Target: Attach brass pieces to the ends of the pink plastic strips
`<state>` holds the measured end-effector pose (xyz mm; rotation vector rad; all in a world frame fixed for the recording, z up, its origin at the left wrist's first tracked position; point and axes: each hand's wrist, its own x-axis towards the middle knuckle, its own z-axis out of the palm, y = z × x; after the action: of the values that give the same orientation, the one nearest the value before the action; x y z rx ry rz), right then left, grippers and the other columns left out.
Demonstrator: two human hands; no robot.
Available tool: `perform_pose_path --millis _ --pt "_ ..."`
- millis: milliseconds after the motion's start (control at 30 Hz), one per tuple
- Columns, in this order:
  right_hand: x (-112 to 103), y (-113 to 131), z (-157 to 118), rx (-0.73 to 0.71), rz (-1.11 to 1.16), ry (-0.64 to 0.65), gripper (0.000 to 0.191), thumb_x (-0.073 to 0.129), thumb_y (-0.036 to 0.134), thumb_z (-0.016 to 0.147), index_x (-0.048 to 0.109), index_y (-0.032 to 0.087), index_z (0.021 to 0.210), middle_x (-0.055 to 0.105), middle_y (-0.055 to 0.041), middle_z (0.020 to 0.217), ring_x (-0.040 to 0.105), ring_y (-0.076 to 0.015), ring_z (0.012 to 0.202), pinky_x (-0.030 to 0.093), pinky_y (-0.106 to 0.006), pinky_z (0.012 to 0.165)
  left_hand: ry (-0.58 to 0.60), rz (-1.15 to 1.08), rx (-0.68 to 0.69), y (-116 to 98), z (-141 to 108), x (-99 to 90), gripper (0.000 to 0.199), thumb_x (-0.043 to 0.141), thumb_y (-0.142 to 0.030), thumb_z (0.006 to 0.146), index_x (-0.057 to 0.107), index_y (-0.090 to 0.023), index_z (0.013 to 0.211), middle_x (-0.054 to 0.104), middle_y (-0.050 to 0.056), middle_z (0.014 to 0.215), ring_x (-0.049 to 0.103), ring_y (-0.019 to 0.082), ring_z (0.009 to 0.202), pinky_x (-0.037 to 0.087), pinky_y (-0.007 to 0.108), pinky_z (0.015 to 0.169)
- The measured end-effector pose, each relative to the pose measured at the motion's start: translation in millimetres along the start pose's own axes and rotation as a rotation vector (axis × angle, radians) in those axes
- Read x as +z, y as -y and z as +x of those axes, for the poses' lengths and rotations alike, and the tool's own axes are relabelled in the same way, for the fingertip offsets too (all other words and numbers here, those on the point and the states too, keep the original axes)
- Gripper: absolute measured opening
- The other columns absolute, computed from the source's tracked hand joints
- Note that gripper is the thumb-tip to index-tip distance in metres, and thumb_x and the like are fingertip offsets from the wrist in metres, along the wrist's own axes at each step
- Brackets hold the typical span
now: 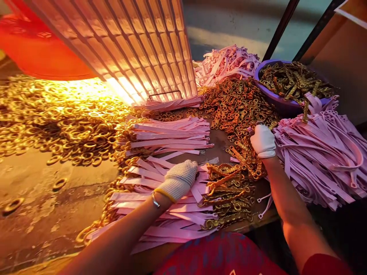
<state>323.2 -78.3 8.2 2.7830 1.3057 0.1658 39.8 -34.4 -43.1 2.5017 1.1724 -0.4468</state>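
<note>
My left hand (181, 176), in a dotted white glove with a yellow cuff, is closed low over a row of pink straps (169, 217). A short strap end (196, 193) slants out beneath its curled fingers, which are mostly hidden. Gold rings (106, 210) edge the straps' left ends; braided gold chain pieces (229, 194) lie at the right ends. Further right, my right hand (263, 140), also white-gloved, is closed at the edge of a heap of gold chain pieces (237, 107). Something small and dark shows by its fingertips, too blurred to name.
Loose gold rings (80, 130) spread across the left. Behind stands a bright ribbed panel (149, 49) beside an orange-red tub (43, 49). A purple basin (269, 93) holds more chain pieces. Pink straps form heaps at the back (226, 65) and right (321, 152).
</note>
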Motion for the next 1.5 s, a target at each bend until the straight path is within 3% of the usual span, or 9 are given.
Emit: perform_pose_path --millis 133,267,400,567,833,1067,1167,1333,1500 --pt "4 -23 -11 0.047 0.133 -0.118 0.026 0.047 0.005 0.081 0.065 0.007 0.101 0.067 -0.0193 0.095 0.064 -0.0288 0.088 0.046 -0.034 0.076 -0.025 -0.013 -0.043 -14 -3 -1.4 0.033 0.041 -0.013 0.097 0.072 -0.01 0.109 0.072 0.02 0.105 0.072 0.03 0.096 0.056 0.037 0.082" --pt "10 -31 -39 -0.188 0.626 -0.267 0.034 0.043 0.009 0.083 0.066 0.015 0.108 0.07 -0.0134 0.103 0.064 -0.0268 0.098 0.051 -0.039 0.089 -0.062 -0.036 -0.059 -20 -5 -2.8 0.031 0.045 -0.01 0.094 0.074 -0.011 0.106 0.073 0.021 0.104 0.073 0.033 0.096 0.057 0.041 0.081" --pt "18 -3 -82 -0.525 1.07 -0.206 0.033 0.047 0.015 0.089 0.065 0.018 0.116 0.072 -0.01 0.108 0.069 -0.0232 0.097 0.056 -0.038 0.091 -0.116 -0.081 -0.056 -14 -2 1.6 0.025 0.052 -0.011 0.091 0.074 -0.012 0.104 0.073 0.02 0.103 0.073 0.032 0.095 0.056 0.039 0.083" --pt "33 39 -123 -0.696 1.011 -0.119 0.051 0.046 0.002 0.078 0.063 0.016 0.124 0.072 -0.0134 0.117 0.067 -0.0242 0.109 0.053 -0.041 0.101 -0.196 -0.188 -0.027 7 3 12.6 0.025 0.056 -0.016 0.09 0.069 -0.014 0.111 0.072 0.017 0.106 0.071 0.028 0.094 0.054 0.038 0.085" --pt "31 62 -139 -0.716 1.008 -0.069 0.06 0.047 -0.002 0.068 0.065 0.017 0.122 0.071 -0.0132 0.116 0.066 -0.0258 0.11 0.052 -0.04 0.1 -0.311 -0.517 0.012 29 -12 11.6 0.019 0.056 -0.032 0.09 0.063 -0.015 0.085 0.067 0.006 0.076 0.061 0.02 0.069 0.049 0.03 0.065" --pt "12 82 -142 -0.75 1.378 0.243 0.046 0.05 0.004 0.072 0.07 0.021 0.11 0.074 -0.0038 0.101 0.067 -0.0195 0.092 0.054 -0.033 0.089 -0.333 -0.919 0.246 15 -47 -7.5 0.024 0.057 -0.033 0.085 0.062 -0.016 0.07 0.056 -0.001 0.058 0.043 0.01 0.051 0.033 0.022 0.048" --pt "13 87 -143 -0.603 1.625 0.357 0.026 0.062 0.018 0.079 0.07 0.019 0.104 0.072 -0.0021 0.092 0.065 -0.0173 0.083 0.055 -0.03 0.082 -0.278 -1.214 0.187 10 -54 -7.6 0.021 0.06 -0.034 0.083 0.064 -0.015 0.075 0.05 -0.003 0.051 0.04 0.009 0.045 0.029 0.021 0.044" --pt "16 92 -147 -0.347 1.78 0.198 0.026 0.074 0.035 0.077 0.068 0.019 0.096 0.069 -0.0021 0.087 0.061 -0.0149 0.075 0.055 -0.027 0.073 -0.123 -1.705 0.051 -8 -65 2.1 0.03 0.071 -0.042 0.078 0.064 -0.014 0.087 0.05 -0.005 0.053 0.032 0.005 0.04 0.021 0.019 0.039" --pt "20 87 -152 -0.45 1.628 0.148 0.026 0.066 0.031 0.085 0.067 0.02 0.108 0.071 -0.005 0.096 0.066 -0.019 0.088 0.056 -0.032 0.083 -0.185 -1.883 -0.058 -25 -72 9.4 0.027 0.072 -0.039 0.077 0.059 -0.017 0.084 0.053 -0.004 0.059 0.039 0.004 0.043 0.027 0.016 0.041"
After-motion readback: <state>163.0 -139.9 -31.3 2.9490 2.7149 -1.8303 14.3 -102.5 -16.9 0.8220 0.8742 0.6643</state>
